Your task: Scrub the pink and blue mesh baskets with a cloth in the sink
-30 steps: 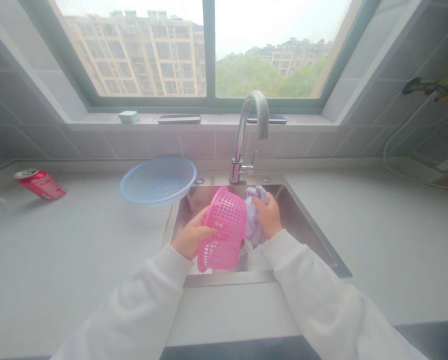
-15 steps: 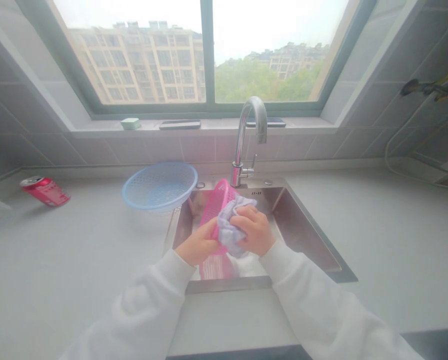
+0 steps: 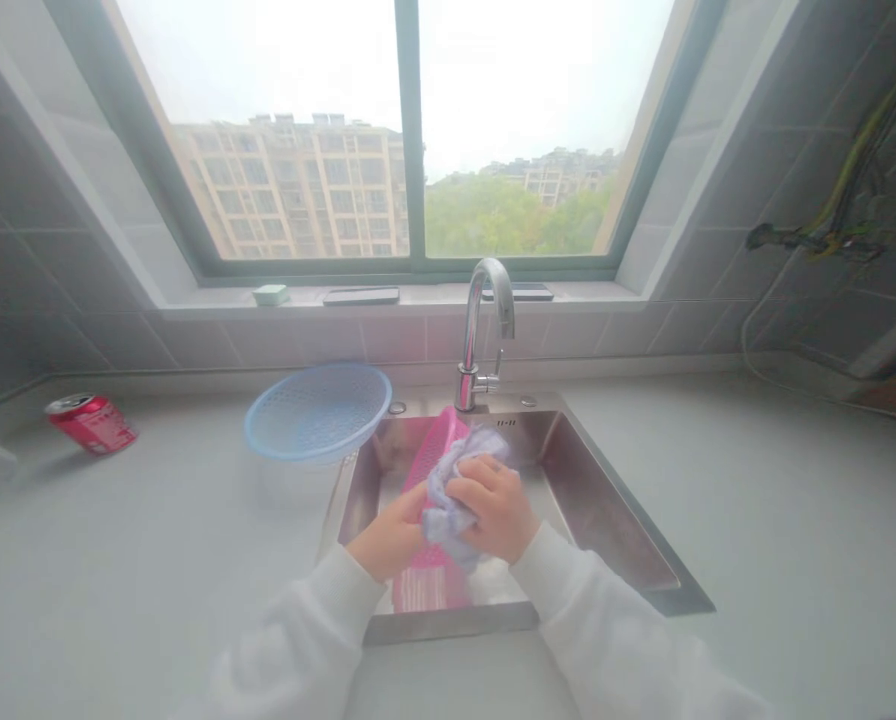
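Note:
Over the steel sink (image 3: 598, 520), my left hand (image 3: 389, 536) grips a pink perforated plastic basket (image 3: 431, 590) held on its side. My right hand (image 3: 493, 505) is closed around a crumpled pale lilac cloth (image 3: 442, 500) and presses it against the basket's side. The cloth and both hands hide most of the basket. Both sleeves are white.
A chrome tap (image 3: 484, 320) stands behind the sink. A blue perforated bowl (image 3: 317, 410) sits on the counter left of the sink. A red drink can (image 3: 91, 422) lies at far left. The window sill holds a green block (image 3: 270, 294) and two dark flat items.
The basket has turned from facing me to edge-on. My right hand brought the cloth from behind the basket onto its near side. The view tilted up, so everything sits lower.

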Available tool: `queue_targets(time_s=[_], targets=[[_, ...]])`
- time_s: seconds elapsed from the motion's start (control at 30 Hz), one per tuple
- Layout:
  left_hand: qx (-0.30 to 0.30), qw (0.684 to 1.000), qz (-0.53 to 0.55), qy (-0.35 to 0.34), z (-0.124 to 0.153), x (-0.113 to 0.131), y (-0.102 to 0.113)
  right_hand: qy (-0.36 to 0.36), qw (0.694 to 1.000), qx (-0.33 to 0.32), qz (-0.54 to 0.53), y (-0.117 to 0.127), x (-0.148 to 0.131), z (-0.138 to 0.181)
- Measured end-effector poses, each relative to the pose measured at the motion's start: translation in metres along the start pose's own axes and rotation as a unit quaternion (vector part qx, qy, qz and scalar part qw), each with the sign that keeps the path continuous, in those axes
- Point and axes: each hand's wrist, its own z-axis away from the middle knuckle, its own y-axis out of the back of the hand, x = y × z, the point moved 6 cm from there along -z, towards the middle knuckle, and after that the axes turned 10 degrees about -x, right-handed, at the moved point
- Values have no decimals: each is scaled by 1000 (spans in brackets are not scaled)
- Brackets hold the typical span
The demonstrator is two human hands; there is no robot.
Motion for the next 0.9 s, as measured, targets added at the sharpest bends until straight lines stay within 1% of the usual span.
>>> queue_targets(time_s=[0.07,0.13,0.17,0.2,0.23,0.27,0.33,0.4,0.47,0.53,0.6,0.63,0.7,0.73,0.77,0.8,0.83,0.9], targets=[[-3,1000,-16,18,1,-2,-2,-87,996,26,4,6,25,3],[-19,999,-9,44,1,-5,-8,-174,984,24,-11,10,48,9],[-26,998,-3,52,1,-6,-11,-199,980,19,-19,11,53,11],[-31,998,1,53,1,-6,-13,-206,978,18,-24,12,54,12],[-31,999,2,45,0,-6,-14,-192,981,18,-27,12,49,12],[-22,999,2,31,-1,-4,-13,-159,987,15,-28,11,40,11],[0,1000,2,6,-3,-2,-8,-56,998,-10,-30,5,13,7],[17,1000,6,-7,-3,-1,-3,35,998,-48,-31,-3,-10,4],[11,1000,10,-6,-3,-1,0,59,997,-46,-24,-6,-16,1],[-1,1000,0,-2,-1,2,0,23,1000,-7,-21,-1,-2,0],[-21,1000,-16,15,1,3,-5,-63,997,25,-37,5,26,2],[-33,999,-23,31,3,3,-9,-122,991,31,-53,8,43,5],[-54,996,-29,63,5,1,-17,-242,966,27,-87,10,73,14],[-60,995,-30,76,6,0,-20,-283,954,21,-97,10,81,18],[-59,994,-31,83,6,0,-22,-304,947,16,-100,10,84,21],[-54,994,-30,85,5,-1,-22,-302,949,14,-94,10,82,21],[-46,995,-25,80,3,-1,-22,-276,957,13,-83,10,73,19],[-17,998,-4,54,0,0,-16,-174,983,13,-57,7,44,11]])
